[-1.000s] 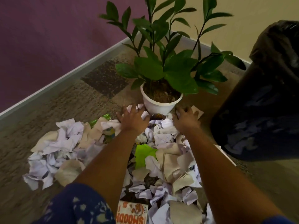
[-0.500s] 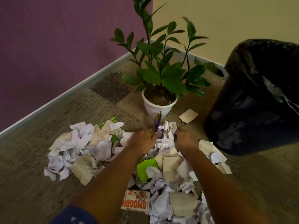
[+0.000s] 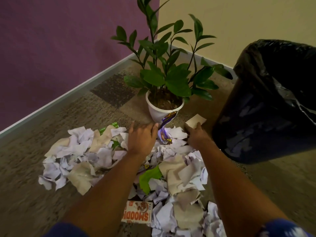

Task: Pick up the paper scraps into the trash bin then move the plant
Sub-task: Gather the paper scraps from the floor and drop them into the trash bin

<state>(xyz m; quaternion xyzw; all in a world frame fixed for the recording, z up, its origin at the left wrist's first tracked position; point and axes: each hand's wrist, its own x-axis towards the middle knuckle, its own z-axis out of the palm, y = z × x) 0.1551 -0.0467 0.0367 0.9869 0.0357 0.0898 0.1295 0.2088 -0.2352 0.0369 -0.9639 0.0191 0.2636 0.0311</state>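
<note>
Your left hand [image 3: 142,137] lies flat over the far edge of the paper scraps [image 3: 106,156] heaped on the carpet [image 3: 34,202], its fingers [image 3: 136,128] spread wide and holding nothing. A purple wrapper [image 3: 165,129] stands just beside its fingertips. Your right hand [image 3: 196,135] reaches to a tan scrap [image 3: 195,120] lying apart from the heap; its fingers touch the near edge of that scrap, but you cannot tell whether they have closed on it. The plant [image 3: 169,74] in its white pot [image 3: 157,113] stands just beyond both hands. The trash bin [image 3: 266,103], lined in black, sits to your right.
</note>
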